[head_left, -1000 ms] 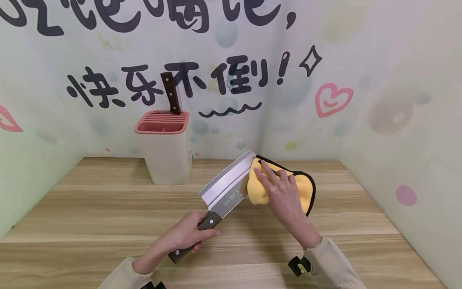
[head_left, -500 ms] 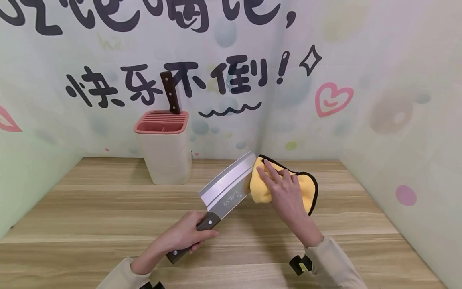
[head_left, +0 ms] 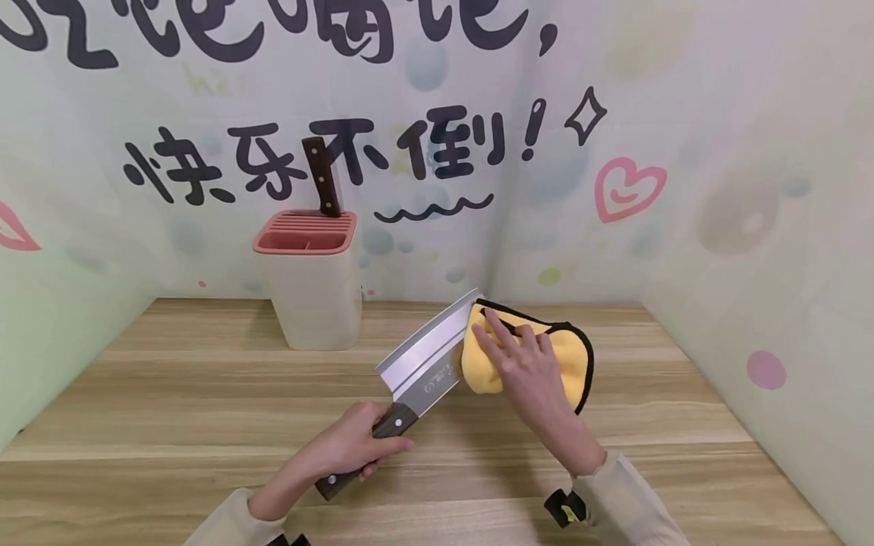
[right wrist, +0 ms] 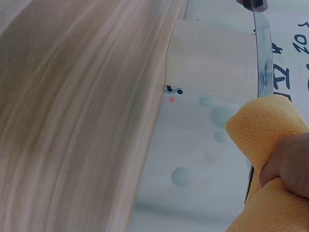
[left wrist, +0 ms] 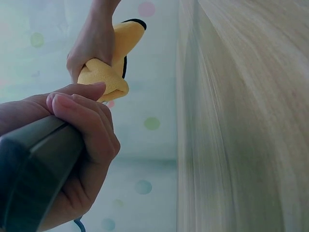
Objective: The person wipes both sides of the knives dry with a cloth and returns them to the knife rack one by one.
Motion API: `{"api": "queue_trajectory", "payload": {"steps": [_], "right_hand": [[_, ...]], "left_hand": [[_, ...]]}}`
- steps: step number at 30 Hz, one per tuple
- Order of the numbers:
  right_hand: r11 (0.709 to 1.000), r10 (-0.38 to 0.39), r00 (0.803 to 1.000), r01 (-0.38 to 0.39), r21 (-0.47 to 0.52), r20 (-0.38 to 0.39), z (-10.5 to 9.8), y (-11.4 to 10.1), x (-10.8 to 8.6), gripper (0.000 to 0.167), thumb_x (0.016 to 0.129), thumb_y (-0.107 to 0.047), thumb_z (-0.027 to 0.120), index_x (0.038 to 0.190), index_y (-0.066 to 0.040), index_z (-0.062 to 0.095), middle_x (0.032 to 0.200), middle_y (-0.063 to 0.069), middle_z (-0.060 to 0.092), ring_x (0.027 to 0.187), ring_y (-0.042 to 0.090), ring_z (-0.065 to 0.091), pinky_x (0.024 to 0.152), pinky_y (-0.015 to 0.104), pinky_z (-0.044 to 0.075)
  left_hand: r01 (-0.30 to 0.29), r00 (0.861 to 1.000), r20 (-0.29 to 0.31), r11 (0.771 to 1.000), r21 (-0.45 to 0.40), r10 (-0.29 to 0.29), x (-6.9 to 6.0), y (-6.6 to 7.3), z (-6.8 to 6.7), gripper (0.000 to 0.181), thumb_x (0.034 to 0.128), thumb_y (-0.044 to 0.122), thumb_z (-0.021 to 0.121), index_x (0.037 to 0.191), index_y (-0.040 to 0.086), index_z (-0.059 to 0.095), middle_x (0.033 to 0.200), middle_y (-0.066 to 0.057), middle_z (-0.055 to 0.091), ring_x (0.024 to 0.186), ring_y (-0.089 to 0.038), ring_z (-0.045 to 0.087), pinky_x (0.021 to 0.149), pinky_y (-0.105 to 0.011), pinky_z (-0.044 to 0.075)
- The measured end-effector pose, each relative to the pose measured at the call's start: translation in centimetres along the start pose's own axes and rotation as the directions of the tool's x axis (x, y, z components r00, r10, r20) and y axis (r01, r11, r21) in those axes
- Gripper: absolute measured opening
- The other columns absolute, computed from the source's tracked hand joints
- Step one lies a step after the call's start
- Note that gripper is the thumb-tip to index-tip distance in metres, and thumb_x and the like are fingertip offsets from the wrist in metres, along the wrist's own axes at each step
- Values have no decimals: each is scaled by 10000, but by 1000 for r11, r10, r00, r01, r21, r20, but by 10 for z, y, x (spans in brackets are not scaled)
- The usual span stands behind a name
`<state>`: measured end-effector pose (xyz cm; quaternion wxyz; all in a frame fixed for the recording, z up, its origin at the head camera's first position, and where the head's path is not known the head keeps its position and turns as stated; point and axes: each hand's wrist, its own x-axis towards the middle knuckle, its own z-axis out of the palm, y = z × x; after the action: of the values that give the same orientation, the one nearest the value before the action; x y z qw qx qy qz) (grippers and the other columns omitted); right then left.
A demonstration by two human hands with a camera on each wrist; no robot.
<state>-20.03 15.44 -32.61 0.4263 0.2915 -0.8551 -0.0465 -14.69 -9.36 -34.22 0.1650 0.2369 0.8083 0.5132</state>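
A cleaver (head_left: 426,364) with a broad steel blade and a dark riveted handle is held above the table, its blade slanting up and right. My left hand (head_left: 351,440) grips the handle, with the fingers curled round it in the left wrist view. A yellow cloth (head_left: 485,368) with black edging is folded over the far end of the blade and hides the tip. My right hand (head_left: 536,379) pinches the cloth there, fingers spread on top. In the right wrist view the thumb (right wrist: 289,166) presses into the cloth (right wrist: 265,121) beside the blade (right wrist: 264,58).
A white knife block (head_left: 314,303) with a pink slotted top stands at the back left of the wooden table (head_left: 171,409). One brown-handled knife (head_left: 322,178) stands upright in it. Printed fabric walls (head_left: 437,250) enclose the back and sides.
The right hand and cloth shift slightly right toward the blade's tip, then back left and down along the blade. The left hand and cleaver stay almost still.
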Motion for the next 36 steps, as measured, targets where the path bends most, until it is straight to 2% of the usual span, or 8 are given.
{"api": "queue_trajectory", "payload": {"steps": [10, 19, 27, 32, 36], "right_hand": [[992, -119, 992, 121, -37, 29, -4, -15, 0, 587, 664, 48, 692, 1198, -159, 563, 1288, 54, 485, 800, 306, 500, 576, 349, 395], [974, -226, 974, 226, -26, -20, -4, -25, 1, 462, 778, -25, 491, 1214, -170, 543, 1306, 38, 471, 837, 271, 522, 629, 353, 440], [953, -298, 954, 298, -53, -2, -7, -34, 3, 438, 818, -40, 500, 1231, -184, 524, 1337, 40, 435, 860, 236, 509, 681, 330, 449], [939, -343, 939, 342, -40, -20, -9, -39, 3, 396, 902, -17, 354, 1213, -186, 531, 1332, 39, 437, 840, 227, 498, 662, 323, 456], [925, -379, 924, 378, -22, -52, -8, -41, 5, 463, 942, 4, 213, 1193, -195, 548, 1314, 30, 458, 817, 220, 500, 657, 319, 458]], "left_hand": [[12, 1000, -2, 1000, 2, -12, 0, 1, 1, 202, 835, 124, 614, 755, 19, 462, 439, 18, 419, 319, -60, 391, 293, -213, 355], [19, 1000, -9, 1000, 5, -19, 0, 1, 1, 201, 836, 124, 611, 744, 25, 462, 443, 13, 421, 320, -62, 390, 300, -208, 354], [18, 1000, -2, 1000, 11, -18, 1, 1, 1, 207, 835, 150, 614, 760, 24, 468, 437, 24, 418, 317, -49, 385, 298, -198, 352], [18, 1000, 5, 1000, 10, -19, 1, 1, 1, 215, 832, 152, 616, 748, 27, 463, 433, 30, 421, 311, -40, 385, 294, -195, 352], [9, 1000, 11, 1000, 14, -9, 2, 0, 1, 208, 831, 145, 616, 748, 31, 462, 439, 27, 422, 311, -47, 389, 292, -208, 359]]}}
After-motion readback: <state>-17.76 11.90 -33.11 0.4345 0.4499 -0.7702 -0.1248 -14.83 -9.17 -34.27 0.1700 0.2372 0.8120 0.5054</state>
